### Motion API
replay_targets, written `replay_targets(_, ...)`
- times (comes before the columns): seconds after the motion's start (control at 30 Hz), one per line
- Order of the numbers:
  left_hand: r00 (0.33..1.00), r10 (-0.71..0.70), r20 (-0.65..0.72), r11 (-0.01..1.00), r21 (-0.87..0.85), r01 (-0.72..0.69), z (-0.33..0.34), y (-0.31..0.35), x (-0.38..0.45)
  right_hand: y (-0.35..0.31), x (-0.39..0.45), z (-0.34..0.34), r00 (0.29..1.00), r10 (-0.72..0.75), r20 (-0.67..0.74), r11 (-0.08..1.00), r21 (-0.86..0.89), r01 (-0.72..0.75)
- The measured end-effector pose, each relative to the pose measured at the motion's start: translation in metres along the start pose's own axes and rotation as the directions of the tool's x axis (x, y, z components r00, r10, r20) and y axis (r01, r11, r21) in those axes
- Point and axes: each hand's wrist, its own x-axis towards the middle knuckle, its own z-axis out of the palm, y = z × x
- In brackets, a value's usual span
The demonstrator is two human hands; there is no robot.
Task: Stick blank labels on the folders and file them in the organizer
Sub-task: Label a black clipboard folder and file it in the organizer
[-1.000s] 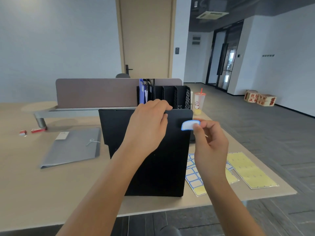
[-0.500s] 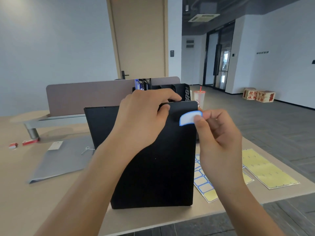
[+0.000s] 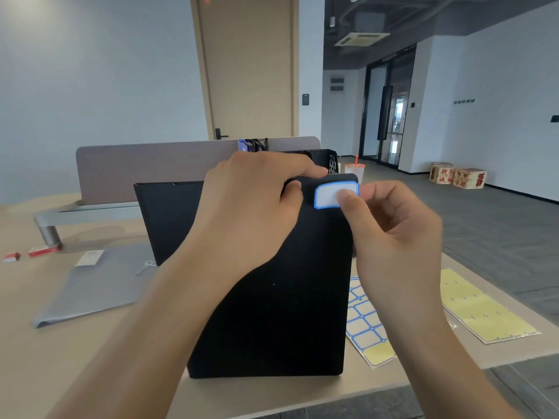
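label now at black folder corner | right hand pinches label | left hand grips folder | 2 label sheets

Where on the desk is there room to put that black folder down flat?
Bare desk lies near the front edge, below the grey folder. The right side is crowded: label sheet and yellow sheet beside the black folder.

Beige desk under grey folder, label sheets, black folder.
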Motion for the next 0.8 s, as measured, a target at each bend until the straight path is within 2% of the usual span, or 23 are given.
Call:
replay_targets(0.3, 0.999, -0.031, -0.041, 0.997, -0.07, 0.028, 0.0035, 0.0051, -0.0028, 0.0043, 0.0024, 0.0021, 0.999, -0.045, -0.01, 0.998, -0.042, 0.044)
replay_targets(0.8, 0.99, 0.044, -0.135, 0.999, -0.023, -0.048, 0.0096, 0.0019, -0.0049, 0.0056, 0.0029, 0.0019, 0.999, -0.046, -0.006, 0.999, -0.01, 0.045)
